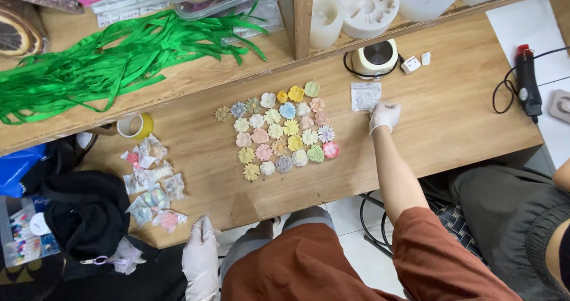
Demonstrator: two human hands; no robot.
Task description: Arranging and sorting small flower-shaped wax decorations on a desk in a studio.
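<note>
Clear bags just beyond R hand

A wooden table stands under a wooden shelf, above pale floor tiles.

Lying matt on the grained wooden table: pastel waxy flowers; at nine o'clock, glossy clear plastic packets; at eleven o'clock, shining green ribbons.

Right hand hides its fingertips; the small clear packet contents stay unreadable
</note>
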